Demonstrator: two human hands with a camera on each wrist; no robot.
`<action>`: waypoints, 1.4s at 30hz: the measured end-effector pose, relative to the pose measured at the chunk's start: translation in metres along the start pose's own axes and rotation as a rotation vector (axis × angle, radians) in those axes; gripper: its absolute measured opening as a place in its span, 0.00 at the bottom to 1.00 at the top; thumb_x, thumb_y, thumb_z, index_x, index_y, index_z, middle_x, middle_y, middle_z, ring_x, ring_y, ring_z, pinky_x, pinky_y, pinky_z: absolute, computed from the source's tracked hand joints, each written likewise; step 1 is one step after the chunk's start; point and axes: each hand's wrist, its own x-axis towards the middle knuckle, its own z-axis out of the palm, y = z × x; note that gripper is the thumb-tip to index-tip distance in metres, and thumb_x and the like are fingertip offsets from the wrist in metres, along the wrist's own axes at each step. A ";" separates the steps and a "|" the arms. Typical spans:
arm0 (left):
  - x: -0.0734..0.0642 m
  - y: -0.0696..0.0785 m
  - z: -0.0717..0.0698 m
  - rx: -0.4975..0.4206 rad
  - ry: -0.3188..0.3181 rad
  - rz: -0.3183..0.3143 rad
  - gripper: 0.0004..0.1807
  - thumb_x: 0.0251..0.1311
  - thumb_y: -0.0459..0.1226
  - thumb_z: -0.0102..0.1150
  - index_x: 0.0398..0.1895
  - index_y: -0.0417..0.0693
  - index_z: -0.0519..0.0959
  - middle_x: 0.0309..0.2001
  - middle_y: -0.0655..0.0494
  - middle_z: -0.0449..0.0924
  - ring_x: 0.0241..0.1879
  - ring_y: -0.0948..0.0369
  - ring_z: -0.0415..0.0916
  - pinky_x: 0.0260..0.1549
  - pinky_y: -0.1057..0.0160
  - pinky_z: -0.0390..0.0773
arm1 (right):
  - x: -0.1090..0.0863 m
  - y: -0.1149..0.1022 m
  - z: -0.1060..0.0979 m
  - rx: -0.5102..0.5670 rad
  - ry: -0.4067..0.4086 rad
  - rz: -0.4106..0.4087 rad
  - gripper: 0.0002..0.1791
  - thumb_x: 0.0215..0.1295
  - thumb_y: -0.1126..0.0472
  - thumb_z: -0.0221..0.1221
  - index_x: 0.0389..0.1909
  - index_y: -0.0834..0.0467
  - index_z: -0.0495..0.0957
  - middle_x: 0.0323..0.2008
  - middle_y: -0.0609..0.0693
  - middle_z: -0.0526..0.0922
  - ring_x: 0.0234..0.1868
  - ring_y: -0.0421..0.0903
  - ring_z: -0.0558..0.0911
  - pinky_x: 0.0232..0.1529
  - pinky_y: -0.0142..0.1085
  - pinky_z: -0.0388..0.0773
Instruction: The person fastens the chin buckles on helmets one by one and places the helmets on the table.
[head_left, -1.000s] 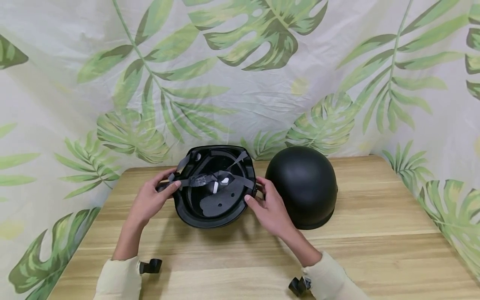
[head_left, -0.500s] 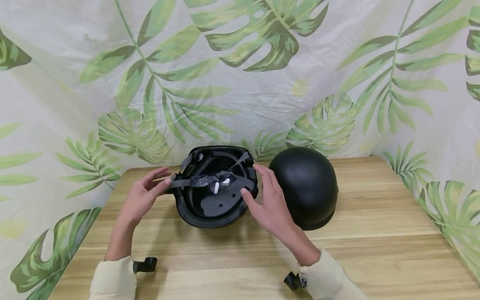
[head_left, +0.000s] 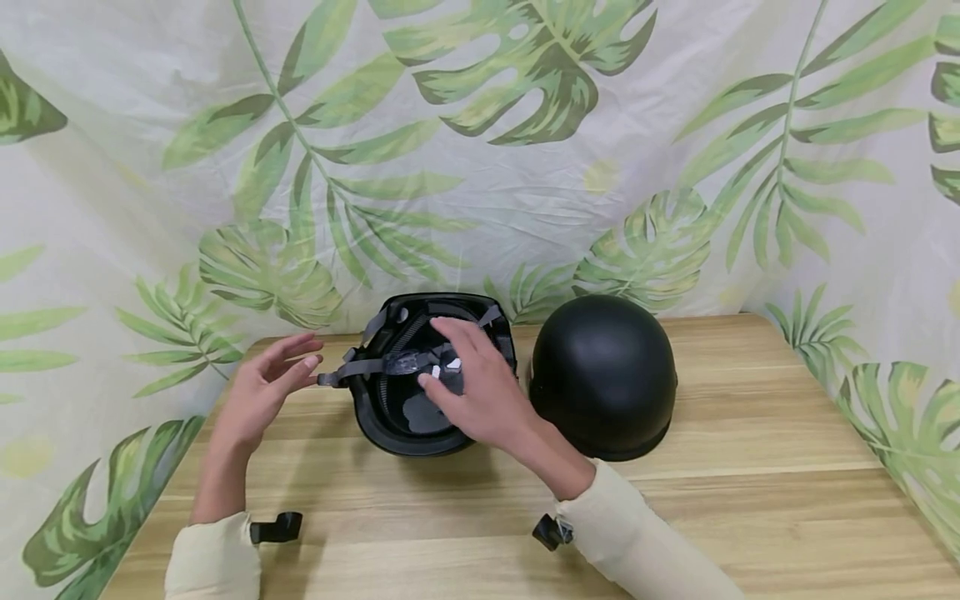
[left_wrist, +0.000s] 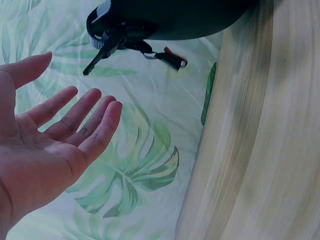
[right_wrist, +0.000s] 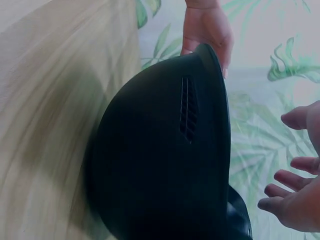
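A black helmet [head_left: 429,443] lies upside down on the table, its padded inside facing up. A grey chin strap [head_left: 366,367] crosses the opening and sticks out past the left rim, where a black buckle [left_wrist: 170,59] dangles in the left wrist view. My left hand [head_left: 258,393] hovers just left of that strap end, fingers loosely spread with nothing in them. Over the helmet's opening is my right hand [head_left: 483,392], fingers extended and covering part of the inside. The right wrist view has this hand [right_wrist: 297,187] apart from the helmet shell [right_wrist: 150,155], which has a slotted vent.
Right beside it, a second black helmet [head_left: 606,375] sits dome up. Both stand on a wood-grain table [head_left: 750,467] against a leaf-patterned cloth [head_left: 525,208]. Black camera mounts [head_left: 277,528] project from the cuffs.
Both hands have let go of the upturned helmet. My left hand has drawn away to the left; my right hand has moved left over the opening. The helmets stay about where they were.
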 end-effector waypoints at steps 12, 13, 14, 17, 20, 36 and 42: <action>-0.004 -0.006 -0.010 -0.081 0.015 0.016 0.27 0.79 0.37 0.59 0.77 0.39 0.71 0.60 0.72 0.82 0.59 0.74 0.83 0.51 0.73 0.85 | 0.037 -0.010 0.031 -0.031 -0.193 0.006 0.36 0.78 0.48 0.64 0.81 0.51 0.66 0.78 0.49 0.70 0.80 0.50 0.70 0.77 0.48 0.73; -0.005 -0.006 -0.011 -0.084 0.016 0.015 0.27 0.79 0.37 0.59 0.77 0.40 0.72 0.60 0.72 0.82 0.58 0.74 0.83 0.51 0.73 0.85 | 0.040 -0.011 0.034 -0.034 -0.205 0.009 0.36 0.78 0.48 0.64 0.81 0.51 0.66 0.79 0.49 0.70 0.81 0.50 0.69 0.77 0.48 0.73; -0.005 -0.006 -0.011 -0.083 0.019 0.012 0.27 0.79 0.37 0.60 0.77 0.40 0.72 0.60 0.72 0.82 0.58 0.74 0.83 0.51 0.74 0.85 | 0.043 -0.012 0.037 -0.038 -0.217 0.013 0.36 0.78 0.47 0.63 0.82 0.50 0.66 0.79 0.48 0.70 0.81 0.49 0.70 0.76 0.47 0.74; -0.005 -0.007 -0.012 -0.070 0.021 0.006 0.27 0.79 0.37 0.60 0.77 0.41 0.72 0.61 0.71 0.82 0.58 0.75 0.82 0.50 0.74 0.85 | 0.049 -0.013 0.047 -0.053 -0.243 0.016 0.36 0.78 0.46 0.63 0.82 0.48 0.65 0.79 0.47 0.69 0.80 0.49 0.70 0.75 0.46 0.75; -0.005 -0.007 -0.011 -0.059 0.014 0.007 0.27 0.79 0.37 0.60 0.77 0.41 0.72 0.61 0.69 0.83 0.58 0.75 0.83 0.51 0.74 0.85 | 0.053 -0.013 0.055 -0.062 -0.260 0.011 0.36 0.78 0.45 0.64 0.82 0.47 0.66 0.79 0.47 0.69 0.79 0.48 0.72 0.74 0.44 0.76; 0.003 -0.009 0.007 -0.003 -0.095 0.032 0.27 0.80 0.36 0.58 0.78 0.40 0.70 0.61 0.76 0.82 0.59 0.75 0.83 0.54 0.77 0.81 | 0.045 0.030 0.073 -0.049 -0.260 0.017 0.35 0.79 0.43 0.62 0.82 0.46 0.67 0.78 0.48 0.72 0.77 0.50 0.74 0.74 0.48 0.76; 0.005 -0.013 0.018 0.023 -0.163 0.023 0.29 0.79 0.35 0.59 0.79 0.36 0.68 0.60 0.76 0.81 0.57 0.78 0.81 0.50 0.75 0.82 | 0.045 0.030 0.075 -0.111 -0.269 -0.036 0.31 0.77 0.43 0.64 0.76 0.48 0.75 0.72 0.48 0.79 0.74 0.47 0.78 0.73 0.42 0.77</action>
